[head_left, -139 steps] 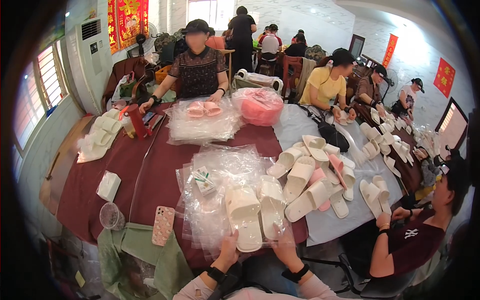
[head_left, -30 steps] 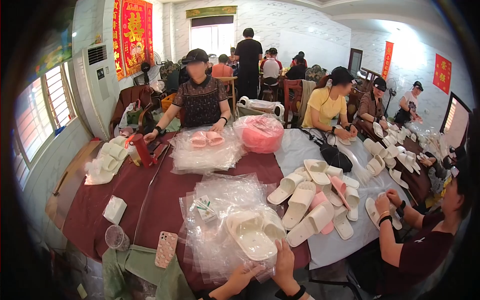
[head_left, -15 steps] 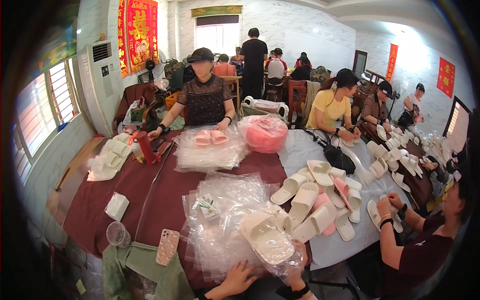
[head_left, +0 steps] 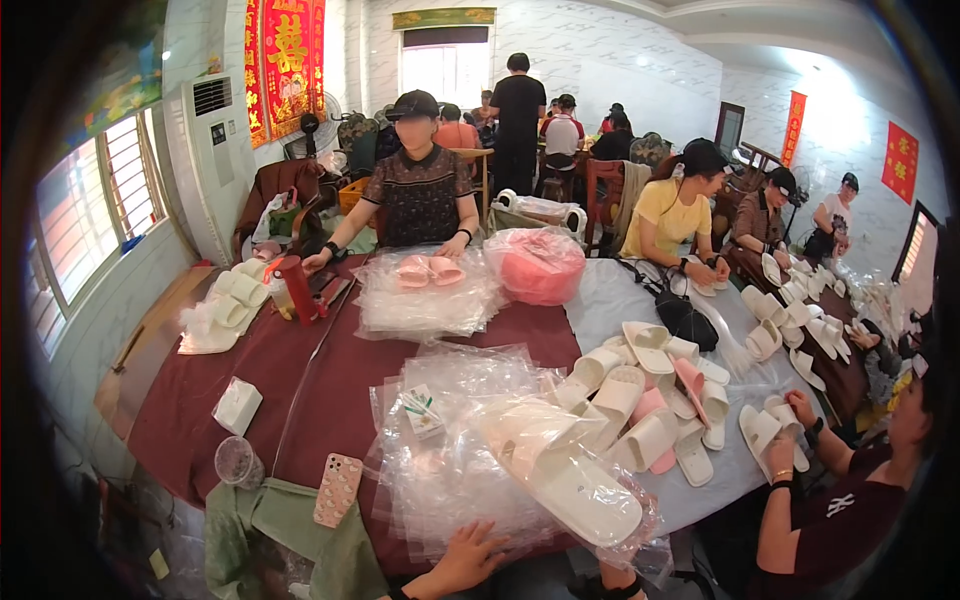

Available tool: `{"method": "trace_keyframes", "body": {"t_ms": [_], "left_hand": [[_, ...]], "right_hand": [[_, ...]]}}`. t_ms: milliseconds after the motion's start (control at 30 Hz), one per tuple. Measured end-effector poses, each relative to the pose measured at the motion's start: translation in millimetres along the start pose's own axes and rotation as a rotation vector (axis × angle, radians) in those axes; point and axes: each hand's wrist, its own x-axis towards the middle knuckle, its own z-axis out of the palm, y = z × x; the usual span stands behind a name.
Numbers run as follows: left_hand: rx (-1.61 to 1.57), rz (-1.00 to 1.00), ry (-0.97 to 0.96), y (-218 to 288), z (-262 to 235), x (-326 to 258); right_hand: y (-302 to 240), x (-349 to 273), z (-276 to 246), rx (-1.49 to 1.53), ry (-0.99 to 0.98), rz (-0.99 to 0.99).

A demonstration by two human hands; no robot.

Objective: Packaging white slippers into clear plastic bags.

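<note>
Left hand: left hand (head_left: pixel 468 558) flat, fingers spread, pressing the stack of clear plastic bags (head_left: pixel 450 470).
Right hand: right hand (head_left: pixel 612 580) mostly hidden; grip cannot be told.
Bagged pair: cream foam slippers in a clear bag (head_left: pixel 560 472), lying above that hand.
Small carton: white-green box (head_left: pixel 424 412) on the bags.
Wall: red hanging banner (head_left: pixel 282 62) upper left.

Bare left hand (head_left: pixel 465 562), dark band at its wrist; right wrist with black band (head_left: pixel 622 588), no sleeves visible
</note>
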Motion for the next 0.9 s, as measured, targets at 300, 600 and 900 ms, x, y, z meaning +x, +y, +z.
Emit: {"method": "trace_keyframes", "body": {"t_ms": [300,600,900], "left_hand": [[0.079,-0.008,-0.136,-3.8,7.0,9.1],[-0.491,0.004,0.042,-37.8,34.1,34.9],[-1.126,-0.143,0.197,-46.6,41.9,48.2]], "right_hand": [[1.4,28.5,-52.6,-0.181,-0.055,-0.052],[-22.6,95.1,-138.5,-0.564,-0.206,-0.036],[-46.8,153.3,-226.1,-0.950,-0.354,-0.003]]}}
